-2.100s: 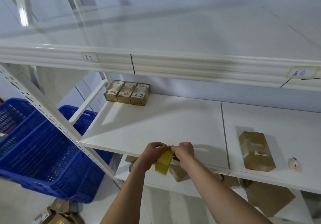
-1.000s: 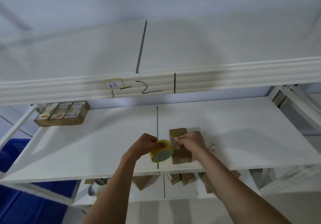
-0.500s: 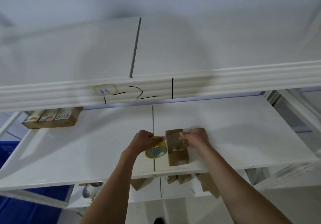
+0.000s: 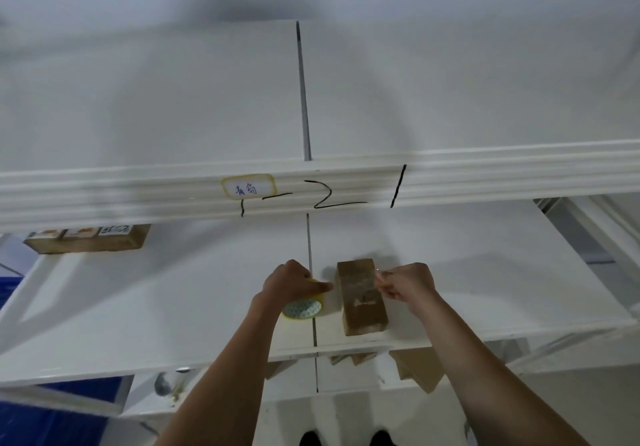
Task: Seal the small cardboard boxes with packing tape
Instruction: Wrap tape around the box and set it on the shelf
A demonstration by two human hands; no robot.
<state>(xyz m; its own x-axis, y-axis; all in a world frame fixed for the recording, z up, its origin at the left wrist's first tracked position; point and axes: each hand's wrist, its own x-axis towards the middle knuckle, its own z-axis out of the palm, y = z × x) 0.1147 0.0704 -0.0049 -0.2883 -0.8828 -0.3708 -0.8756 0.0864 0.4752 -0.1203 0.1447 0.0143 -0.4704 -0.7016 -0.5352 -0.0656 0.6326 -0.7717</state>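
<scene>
My left hand (image 4: pixel 289 281) is curled over the top of the yellow roll of packing tape (image 4: pixel 303 307), gripping it on the white middle shelf (image 4: pixel 138 307), right at the seam between the two shelf boards. At 3 o'clock from the roll, just beside it, a small cardboard box (image 4: pixel 362 302) lies flat on the same shelf with its long side running away from me. A clear strip of tape seems to lie across its top face, though the blur makes that hard to confirm. My right hand (image 4: pixel 408 284) sits at the box's 3 o'clock edge, its fingers (image 4: pixel 382 277) bunched in a pinch against the far right corner; I cannot tell whether they hold the tape end or only touch the cardboard.

Far off at 10 o'clock, at the back left of the shelf, three printed cartons (image 4: pixel 86 243) stand in a row touching each other. Above, the front rail of the upper shelf carries a handwritten label (image 4: pixel 248 186) and black marker strokes. At 6 o'clock below the shelf edge, more brown boxes (image 4: pixel 415 364) rest on the lower shelf, and a blue crate (image 4: pixel 52 421) shows at 8 o'clock.
</scene>
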